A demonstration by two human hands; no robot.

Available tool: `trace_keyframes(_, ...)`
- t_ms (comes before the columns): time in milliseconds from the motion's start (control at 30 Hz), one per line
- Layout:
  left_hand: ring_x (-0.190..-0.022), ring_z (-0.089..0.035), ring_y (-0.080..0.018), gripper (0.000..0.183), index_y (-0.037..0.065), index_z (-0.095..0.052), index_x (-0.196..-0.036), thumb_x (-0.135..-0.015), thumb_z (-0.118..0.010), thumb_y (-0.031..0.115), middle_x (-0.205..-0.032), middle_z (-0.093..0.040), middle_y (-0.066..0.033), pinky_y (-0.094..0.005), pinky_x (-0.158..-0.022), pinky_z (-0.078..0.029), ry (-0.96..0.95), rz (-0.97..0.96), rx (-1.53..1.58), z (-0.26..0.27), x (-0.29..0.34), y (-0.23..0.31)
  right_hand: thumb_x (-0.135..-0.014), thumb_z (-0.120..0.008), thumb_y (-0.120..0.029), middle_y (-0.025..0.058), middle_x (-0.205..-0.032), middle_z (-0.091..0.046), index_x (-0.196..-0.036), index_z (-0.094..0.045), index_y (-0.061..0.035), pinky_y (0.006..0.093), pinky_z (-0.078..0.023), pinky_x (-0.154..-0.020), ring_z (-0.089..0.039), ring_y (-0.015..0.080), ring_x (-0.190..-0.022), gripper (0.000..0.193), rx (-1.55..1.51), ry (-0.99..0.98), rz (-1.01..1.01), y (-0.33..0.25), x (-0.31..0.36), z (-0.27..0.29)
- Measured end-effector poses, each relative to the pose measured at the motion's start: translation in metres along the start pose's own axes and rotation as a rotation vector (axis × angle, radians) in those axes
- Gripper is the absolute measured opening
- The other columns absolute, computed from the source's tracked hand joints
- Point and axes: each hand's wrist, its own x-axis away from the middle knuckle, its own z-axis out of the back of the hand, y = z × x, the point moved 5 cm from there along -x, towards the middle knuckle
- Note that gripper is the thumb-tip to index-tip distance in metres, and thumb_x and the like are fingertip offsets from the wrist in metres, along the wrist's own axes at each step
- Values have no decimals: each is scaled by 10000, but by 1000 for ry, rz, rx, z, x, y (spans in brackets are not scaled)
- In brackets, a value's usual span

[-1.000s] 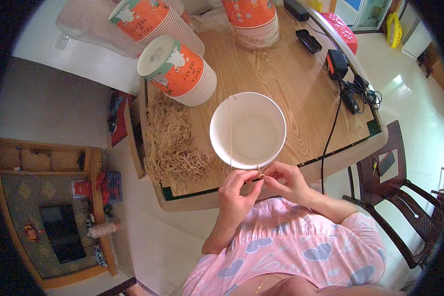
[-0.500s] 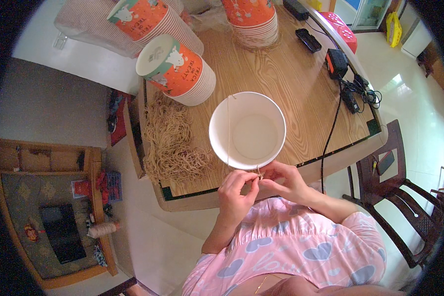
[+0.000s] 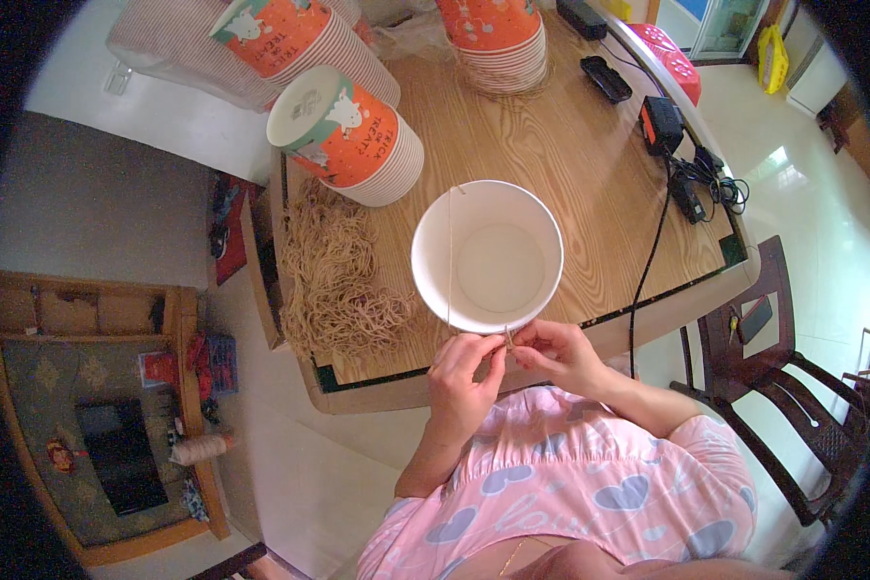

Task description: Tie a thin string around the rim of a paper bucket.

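A white paper bucket [image 3: 501, 266] stands near the table's front edge with its open mouth facing me. A thin tan string [image 3: 450, 251] crosses the mouth on the left side, from the far rim down to the near rim. At the near rim, my left hand [image 3: 464, 372] pinches the string between thumb and fingertips. My right hand [image 3: 563, 358] is pinched beside it on the same string, the fingertips of both hands almost touching. What the fingers do with the strand's end is too small to make out.
Left of the bucket lies a tangled heap of tan strings [image 3: 333, 275]. Behind it stand stacked orange paper buckets [image 3: 358, 145], with another stack [image 3: 498, 48] farther back. A black adapter and cables [image 3: 691, 184] lie at right. A dark wooden chair [image 3: 773, 367] stands beyond the table.
Both hands stay at the near rim, with small finger movements on the string. The bucket has shifted very slightly to the right.
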Motion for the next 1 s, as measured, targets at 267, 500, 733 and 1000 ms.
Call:
trace_keyframes(267, -758, -587, -273, 129, 47, -629, -854, -734, -677, 44, -792, -591, -79, -369, -675, -467, -19, 1, -67, -2, 1, -4, -869, -611, -94, 21, -840, -637, -975, -627, -2, 233, -480, -667, -542, 58, -754, 141, -3, 20, -36, 29, -4, 4)
trace_keyframes(500, -781, -618, -275, 112, 21, -651, -847, -738, -676, 13, -820, -627, -95, -350, -694, -482, -30, 50, -95, -3, 0, -6, -879, -600, -107, 24, -848, -634, -993, -616, 0, 239, -482, -691, -551, 69, -781, 157, 36, 10, -24, 29, -5, 1)
trace_keyframes(733, -796, -621, -283, 105, 35, -654, -849, -748, -677, 48, -834, -639, -104, -366, -678, -481, -106, 103, -156, -6, 2, -12, -893, -575, -114, 33, -867, -624, -973, -597, 4, 247, -485, -703, -558, 83, -801, 144, -1, -20, 43, 15, -4, -4)
trace_keyframes(1000, -781, -630, -270, 116, 47, -636, -845, -736, -675, 39, -823, -651, -97, -361, -685, -487, -82, 135, -101, -7, -1, -14, -874, -580, -92, 63, -826, -614, -937, -597, 2, 261, -493, -699, -577, 106, -778, 114, 144, -86, 209, -9, 2, -6)
